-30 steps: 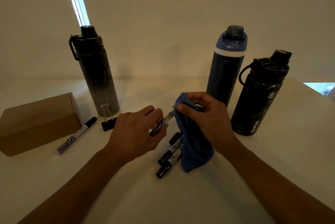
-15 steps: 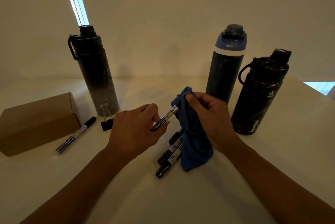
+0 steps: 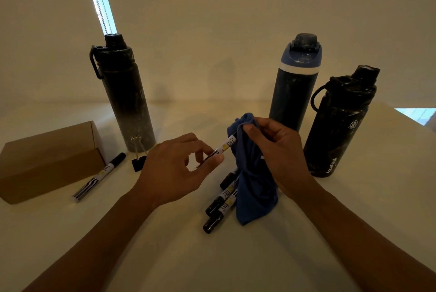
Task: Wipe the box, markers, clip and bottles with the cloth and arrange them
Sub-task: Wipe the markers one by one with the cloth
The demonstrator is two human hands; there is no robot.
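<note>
Left hand (image 3: 172,171) pinching, right hand (image 3: 280,152) apparently curled, forearms converging.

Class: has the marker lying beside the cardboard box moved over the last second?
No. The marker sits just where it was, alongside the cardboard box.

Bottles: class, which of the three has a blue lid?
The middle bottle, behind the right hand: blue lid with pale band; left bottle and far-right bottle have black lids.

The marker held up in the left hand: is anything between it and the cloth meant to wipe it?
Nothing visible does. The left hand pinches the marker, whose far end meets the blue cloth directly; the right hand grips the cloth around it. The other markers lie on the table underneath, out of the way.
</note>
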